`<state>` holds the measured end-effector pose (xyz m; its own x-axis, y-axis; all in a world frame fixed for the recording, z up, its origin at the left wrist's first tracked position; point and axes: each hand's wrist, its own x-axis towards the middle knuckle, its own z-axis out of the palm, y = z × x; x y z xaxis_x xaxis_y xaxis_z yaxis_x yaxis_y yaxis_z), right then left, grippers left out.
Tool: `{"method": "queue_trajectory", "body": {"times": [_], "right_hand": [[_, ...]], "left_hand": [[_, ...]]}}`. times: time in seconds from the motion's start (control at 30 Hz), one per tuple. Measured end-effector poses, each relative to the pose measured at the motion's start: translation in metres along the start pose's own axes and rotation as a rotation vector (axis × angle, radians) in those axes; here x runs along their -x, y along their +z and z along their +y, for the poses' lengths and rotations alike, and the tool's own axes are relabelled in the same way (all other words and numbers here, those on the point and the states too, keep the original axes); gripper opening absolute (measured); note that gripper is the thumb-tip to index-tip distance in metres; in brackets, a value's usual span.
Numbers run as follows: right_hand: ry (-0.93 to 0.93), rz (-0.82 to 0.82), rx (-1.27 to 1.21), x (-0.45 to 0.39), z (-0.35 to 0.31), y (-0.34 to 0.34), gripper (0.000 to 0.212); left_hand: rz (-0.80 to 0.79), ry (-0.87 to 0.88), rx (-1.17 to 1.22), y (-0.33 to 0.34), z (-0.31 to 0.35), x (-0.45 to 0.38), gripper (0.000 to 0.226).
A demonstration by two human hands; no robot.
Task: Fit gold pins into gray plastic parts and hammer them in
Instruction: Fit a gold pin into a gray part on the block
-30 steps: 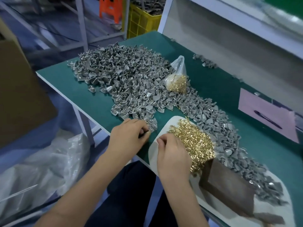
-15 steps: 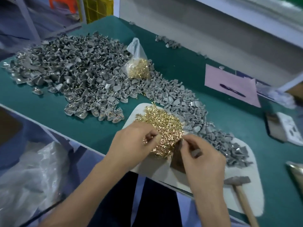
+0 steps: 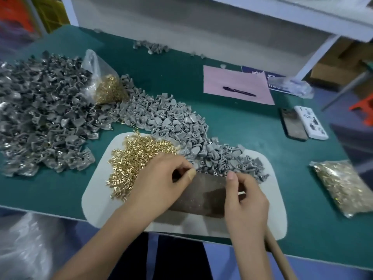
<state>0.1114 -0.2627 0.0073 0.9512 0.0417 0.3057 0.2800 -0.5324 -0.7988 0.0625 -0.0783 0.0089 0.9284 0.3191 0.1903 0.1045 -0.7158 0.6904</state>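
Hovering over the brown block (image 3: 203,190), your left hand (image 3: 161,182) and right hand (image 3: 245,201) are curling; contents I cannot tell. Gold pins (image 3: 137,158) are piling at nine o'clock, gray parts (image 3: 222,158) at twelve; a fumbled pin is likely vanishing into either heap.

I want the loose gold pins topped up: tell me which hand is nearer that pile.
Left. The left hand lies on the near right edge of the loose gold pin pile; the right hand is off to its right, over the dark block.
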Motion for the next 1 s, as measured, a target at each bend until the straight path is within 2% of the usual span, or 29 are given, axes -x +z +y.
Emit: {"method": "queue_trajectory", "body": {"times": [0.1, 0.17, 0.23, 0.43, 0.53, 0.7, 0.9, 1.0], "right_hand": [[0.028, 0.059, -0.046, 0.001, 0.011, 0.002, 0.019], [0.015, 0.071, -0.063, 0.000, 0.016, 0.003, 0.019], [-0.010, 0.060, -0.063, -0.001, 0.019, 0.003, 0.019], [-0.044, 0.036, -0.071, -0.006, 0.023, 0.005, 0.019], [-0.052, 0.018, -0.087, -0.004, 0.023, 0.008, 0.021], [-0.033, 0.009, -0.113, -0.004, 0.024, 0.007, 0.019], [-0.038, 0.010, -0.123, -0.005, 0.023, 0.002, 0.020], [-0.046, 0.011, -0.129, -0.004, 0.023, -0.001, 0.021]], "left_hand": [[-0.013, -0.053, -0.009, 0.001, 0.001, -0.010, 0.007], [-0.009, -0.119, -0.106, -0.003, -0.001, -0.021, 0.007], [-0.053, -0.179, -0.223, -0.006, -0.002, -0.033, 0.011], [-0.242, -0.253, -0.340, -0.002, 0.007, -0.062, 0.032], [-0.266, -0.278, -0.394, 0.004, 0.010, -0.072, 0.035], [-0.300, -0.282, -0.445, 0.007, 0.014, -0.079, 0.030], [-0.274, -0.223, -0.358, 0.006, 0.015, -0.071, 0.015], [-0.253, -0.165, -0.295, 0.004, 0.016, -0.065, 0.019]]}}
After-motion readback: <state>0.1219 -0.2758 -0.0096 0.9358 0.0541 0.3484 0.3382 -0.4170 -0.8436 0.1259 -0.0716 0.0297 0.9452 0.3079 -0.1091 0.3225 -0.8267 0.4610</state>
